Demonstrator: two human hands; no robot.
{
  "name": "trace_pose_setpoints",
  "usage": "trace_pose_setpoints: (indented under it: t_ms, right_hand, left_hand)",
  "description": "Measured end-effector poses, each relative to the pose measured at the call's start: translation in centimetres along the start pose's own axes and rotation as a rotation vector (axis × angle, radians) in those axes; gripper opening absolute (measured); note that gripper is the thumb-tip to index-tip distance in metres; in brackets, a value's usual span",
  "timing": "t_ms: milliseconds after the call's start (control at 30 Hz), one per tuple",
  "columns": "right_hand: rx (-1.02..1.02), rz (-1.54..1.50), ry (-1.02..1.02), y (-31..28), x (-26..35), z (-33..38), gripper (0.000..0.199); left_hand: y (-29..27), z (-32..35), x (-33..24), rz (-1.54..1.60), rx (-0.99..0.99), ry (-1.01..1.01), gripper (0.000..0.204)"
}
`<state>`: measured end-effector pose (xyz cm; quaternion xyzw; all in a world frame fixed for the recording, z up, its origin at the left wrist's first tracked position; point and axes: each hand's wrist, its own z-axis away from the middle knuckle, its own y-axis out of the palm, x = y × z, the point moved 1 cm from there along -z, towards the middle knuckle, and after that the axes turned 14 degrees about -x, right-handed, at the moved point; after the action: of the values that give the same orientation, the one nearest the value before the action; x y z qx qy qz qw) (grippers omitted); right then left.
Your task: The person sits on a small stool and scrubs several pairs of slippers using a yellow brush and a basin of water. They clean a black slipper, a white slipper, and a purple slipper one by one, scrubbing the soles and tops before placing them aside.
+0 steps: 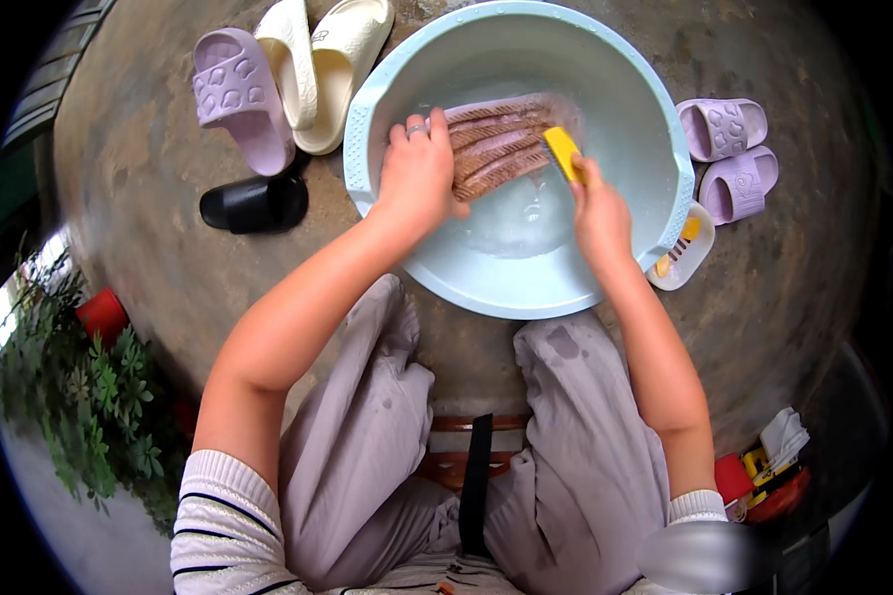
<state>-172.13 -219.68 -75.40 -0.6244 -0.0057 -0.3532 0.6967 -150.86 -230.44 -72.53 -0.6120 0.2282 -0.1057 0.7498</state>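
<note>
Inside a large pale blue basin (437, 273), a lilac slipper (501, 139) is held with its ribbed, brown-stained sole facing up. My left hand (417, 169), with a ring on one finger, grips the slipper's left end. A yellow scrubbing brush (564, 155) is pinched in the fingers of my right hand (602, 213). Its bristles meet or nearly meet the right part of the sole. Shallow water with some bubbles covers the basin floor. How my left thumb sits under the slipper is partly hidden.
Left of the basin are a lilac slipper (243, 99), cream slippers (342, 74) and a black slipper (255, 204). On the right stand lilac slippers (729, 159) and a white soap dish (685, 256) with yellow pieces. A leafy plant (99, 416) grows at the left.
</note>
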Motion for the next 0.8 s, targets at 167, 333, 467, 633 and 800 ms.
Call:
trace_pose_setpoints:
  t_ms: [167, 333, 467, 633, 800]
  right_hand:
    - [-0.181, -0.351, -0.075, -2.5, 0.1, 2.4, 0.037]
    - [0.044, -0.197, -0.204, -1.4, 4.1, 3.3, 0.042]
    - [-0.051, 0.013, -0.026, 1.7, -1.8, -0.6, 0.044]
    - [0.050, 0.104, -0.098, 2.2, -0.1, -0.1, 0.047]
    - [0.102, 0.025, -0.116, 0.7, -0.9, -0.7, 0.040]
  left_hand:
    - [-4.6, 1.2, -2.0, 0.069, -0.083, -0.040, 0.121]
    - [-4.4, 0.9, -1.1, 0.257, 0.046, -0.128, 0.091]
    - [-5.2, 1.4, -0.4, 0.420, -0.006, -0.108, 0.071]
    - [-8.0, 2.1, -0.6, 0.777, 0.130, -0.294, 0.061]
    - [-10.4, 1.7, 0.6, 1.243, 0.293, -0.519, 0.063]
